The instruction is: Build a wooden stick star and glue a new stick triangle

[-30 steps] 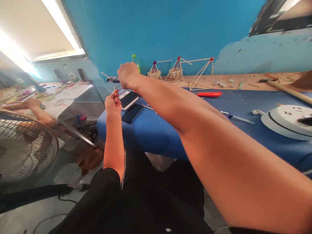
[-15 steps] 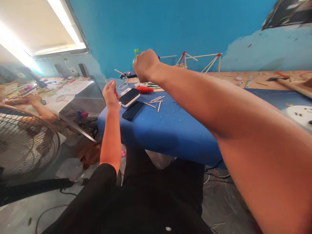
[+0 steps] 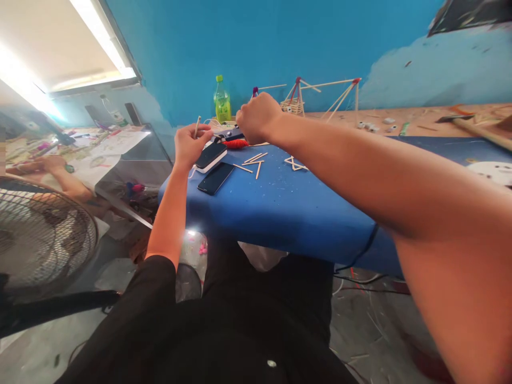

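My left hand [image 3: 189, 144] is closed in a pinch, and a thin wooden stick [image 3: 197, 127] rises upright from its fingers. It hovers over the left part of the blue-covered table, close to a black phone on a white box [image 3: 211, 156]. My right hand [image 3: 260, 118] is a fist, farther right. A dark, long object [image 3: 232, 134] reaches from beneath that fist toward my left fingertips; its kind is unclear, and the fist hides its right end. Under the right hand lies a red-orange bundle [image 3: 236, 144]. Several loose sticks [image 3: 256, 160] lie nearer me.
A second phone [image 3: 216, 178] lies near the table's front edge. Against the wall stand a green-capped bottle [image 3: 222, 101] and a stick frame with red joints [image 3: 356, 82]. At left are a fan [image 3: 48, 229] and another person's arm [image 3: 66, 178].
My left hand has moved up and right, and a stick now shows in its fingers. My right fist has shifted right and slightly down with the dark object, uncovering the bottle.
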`<state>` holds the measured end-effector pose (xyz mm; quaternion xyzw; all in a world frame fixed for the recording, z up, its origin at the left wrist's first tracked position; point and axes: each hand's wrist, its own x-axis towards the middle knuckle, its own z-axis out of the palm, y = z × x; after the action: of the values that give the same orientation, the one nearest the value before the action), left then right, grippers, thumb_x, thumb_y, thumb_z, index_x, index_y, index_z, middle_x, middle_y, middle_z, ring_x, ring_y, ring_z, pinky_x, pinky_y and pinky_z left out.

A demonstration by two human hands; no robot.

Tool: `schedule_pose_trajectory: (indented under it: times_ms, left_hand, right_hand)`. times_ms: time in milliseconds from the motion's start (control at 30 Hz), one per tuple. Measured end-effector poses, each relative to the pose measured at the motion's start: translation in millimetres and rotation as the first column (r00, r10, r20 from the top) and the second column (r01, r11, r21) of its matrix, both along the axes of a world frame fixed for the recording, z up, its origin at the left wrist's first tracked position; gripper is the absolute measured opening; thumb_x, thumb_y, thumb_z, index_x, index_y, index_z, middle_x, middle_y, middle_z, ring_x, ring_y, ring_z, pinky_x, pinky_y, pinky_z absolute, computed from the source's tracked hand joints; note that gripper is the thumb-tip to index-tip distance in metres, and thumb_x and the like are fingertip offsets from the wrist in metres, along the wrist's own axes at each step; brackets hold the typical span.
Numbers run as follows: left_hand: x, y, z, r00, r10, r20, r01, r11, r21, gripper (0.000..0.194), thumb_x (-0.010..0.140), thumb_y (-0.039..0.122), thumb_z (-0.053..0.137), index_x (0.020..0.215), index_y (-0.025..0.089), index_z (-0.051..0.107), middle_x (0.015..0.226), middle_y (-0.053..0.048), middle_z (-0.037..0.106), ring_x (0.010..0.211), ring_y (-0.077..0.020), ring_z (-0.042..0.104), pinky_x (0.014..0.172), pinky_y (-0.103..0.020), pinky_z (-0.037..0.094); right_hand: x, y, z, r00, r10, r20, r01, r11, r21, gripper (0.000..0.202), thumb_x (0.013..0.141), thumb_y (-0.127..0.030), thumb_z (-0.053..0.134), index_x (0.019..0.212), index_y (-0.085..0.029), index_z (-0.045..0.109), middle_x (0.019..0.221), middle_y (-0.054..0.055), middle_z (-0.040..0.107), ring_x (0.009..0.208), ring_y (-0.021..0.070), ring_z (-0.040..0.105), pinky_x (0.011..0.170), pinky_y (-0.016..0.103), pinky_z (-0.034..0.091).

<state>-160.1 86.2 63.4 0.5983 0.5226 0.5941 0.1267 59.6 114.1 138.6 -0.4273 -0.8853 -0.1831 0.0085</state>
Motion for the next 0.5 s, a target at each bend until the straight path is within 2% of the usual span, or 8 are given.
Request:
schedule_pose_trajectory:
  times_ms: [67, 133, 200, 333, 400, 433, 467, 500]
  left_hand:
    - [2.8, 0.1, 1.1, 0.992, 0.030, -0.125, -0.028, 1.000, 0.013, 0.009, 0.084, 0.012, 0.079, 0.077, 0.018, 0.083, 0.067, 0.001, 0.072, 0.066, -0.0124, 0.063, 0.073, -0.028, 0.049]
    - [4.1, 0.1, 1.7, 0.975, 0.062, -0.214, -0.060, 0.998, 0.020, 0.016, 0.084, 0.012, 0.079, 0.069, 0.018, 0.081, 0.062, 0.002, 0.069, 0.062, -0.0115, 0.058, 0.072, -0.029, 0.047]
    - [1.9, 0.8, 1.2, 0.978, 0.073, -0.193, -0.071, 0.997, 0.015, 0.018, 0.085, 0.012, 0.080, 0.068, 0.018, 0.080, 0.063, 0.001, 0.069, 0.061, -0.0107, 0.056, 0.071, -0.029, 0.045]
    - [-25.0, 4.8, 0.7, 0.992, 0.012, 0.122, 0.007, 0.988, -0.155, 0.016, 0.078, 0.008, 0.089, 0.070, 0.015, 0.077, 0.067, 0.000, 0.070, 0.060, -0.0079, 0.053, 0.063, -0.023, 0.040]
    - [-52.3, 7.9, 2.6, 0.972, 0.047, 0.231, 0.007, 0.974, -0.226, 0.019, 0.081, 0.011, 0.091, 0.075, 0.015, 0.074, 0.067, 0.002, 0.068, 0.053, -0.0049, 0.041, 0.052, -0.021, 0.029]
    - [-68.1, 9.5, 3.7, 0.957, 0.090, 0.275, -0.025, 0.973, -0.230, 0.018, 0.094, 0.020, 0.084, 0.081, 0.016, 0.071, 0.070, 0.002, 0.068, 0.050, -0.0040, 0.034, 0.049, -0.021, 0.024]
    - [-83.9, 11.0, 4.5, 0.925, 0.143, 0.351, -0.059, 0.969, -0.239, 0.027, 0.106, 0.034, 0.074, 0.085, 0.017, 0.067, 0.072, 0.003, 0.068, 0.048, -0.0033, 0.026, 0.047, -0.020, 0.020]
    - [-98.5, 12.2, 4.7, 0.827, 0.197, 0.526, -0.055, 0.961, -0.273, 0.040, 0.109, 0.048, 0.070, 0.086, 0.018, 0.062, 0.073, 0.003, 0.068, 0.048, -0.0027, 0.021, 0.045, -0.021, 0.016]
  right_hand:
    - [6.8, -1.5, -7.7, 0.996, -0.012, 0.085, 0.007, 0.998, 0.063, 0.037, 0.102, -0.029, 0.058, 0.126, -0.008, 0.075, 0.132, 0.020, 0.076, 0.130, 0.0382, 0.070, 0.107, 0.050, 0.054]
    - [15.9, -1.4, -17.0, 0.995, -0.035, 0.089, 0.030, 0.998, 0.061, 0.042, 0.104, -0.038, 0.058, 0.129, -0.007, 0.073, 0.132, 0.020, 0.075, 0.129, 0.0373, 0.070, 0.106, 0.049, 0.054]
    - [28.8, -0.7, -27.0, 0.994, -0.072, 0.087, 0.067, 0.996, 0.057, 0.048, 0.104, -0.041, 0.062, 0.136, -0.007, 0.069, 0.137, 0.021, 0.073, 0.130, 0.0373, 0.069, 0.109, 0.051, 0.051]
    - [64.3, -2.2, -47.7, 0.983, -0.184, -0.026, 0.185, 0.981, 0.063, 0.060, 0.095, -0.040, 0.074, 0.145, -0.008, 0.062, 0.141, 0.024, 0.071, 0.130, 0.0384, 0.068, 0.110, 0.053, 0.051]
    - [82.1, -6.3, -56.6, 0.961, -0.245, -0.127, 0.250, 0.968, 0.024, 0.062, 0.093, -0.042, 0.076, 0.143, -0.007, 0.063, 0.138, 0.025, 0.071, 0.126, 0.0387, 0.069, 0.103, 0.050, 0.054]
    - [89.6, -9.1, -60.2, 0.948, -0.272, -0.162, 0.276, 0.961, 0.000, 0.062, 0.093, -0.043, 0.075, 0.142, -0.007, 0.063, 0.136, 0.025, 0.071, 0.123, 0.0388, 0.070, 0.099, 0.049, 0.055]
    - [95.9, -12.4, -63.0, 0.938, -0.294, -0.185, 0.296, 0.955, -0.019, 0.061, 0.094, -0.044, 0.074, 0.141, -0.007, 0.064, 0.134, 0.026, 0.072, 0.119, 0.0387, 0.071, 0.095, 0.048, 0.055]
    - [100.6, -16.1, -65.0, 0.929, -0.313, -0.196, 0.313, 0.949, -0.031, 0.060, 0.094, -0.044, 0.073, 0.140, -0.006, 0.065, 0.131, 0.026, 0.073, 0.117, 0.0387, 0.071, 0.092, 0.048, 0.055]
